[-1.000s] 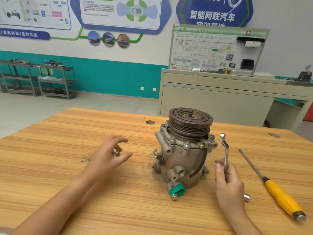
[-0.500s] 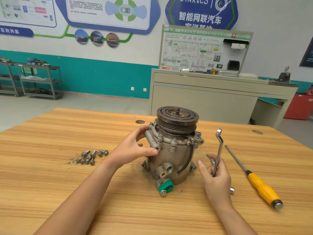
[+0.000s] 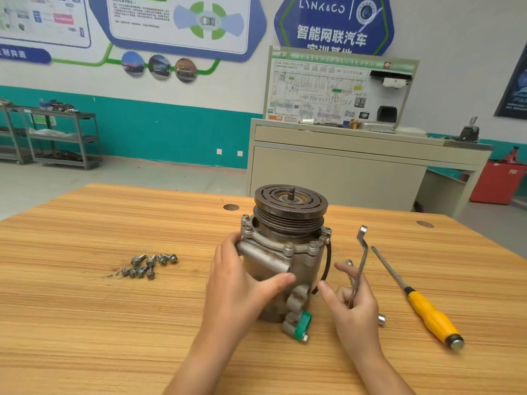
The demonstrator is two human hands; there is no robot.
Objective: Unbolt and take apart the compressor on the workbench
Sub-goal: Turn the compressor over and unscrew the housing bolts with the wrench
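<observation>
Head view: the compressor stands upright on the tabletop, pulley end up. The left hand wraps its fingers round the body, and the right hand curls its fingers round a wrench.

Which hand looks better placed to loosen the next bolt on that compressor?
Probably the right hand: it holds the wrench just beside the compressor, while the left hand grips the compressor and seems to steady it.

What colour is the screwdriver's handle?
Yellow, with a silver metal end cap. The screwdriver lies on the workbench; the head view shows it best.
</observation>
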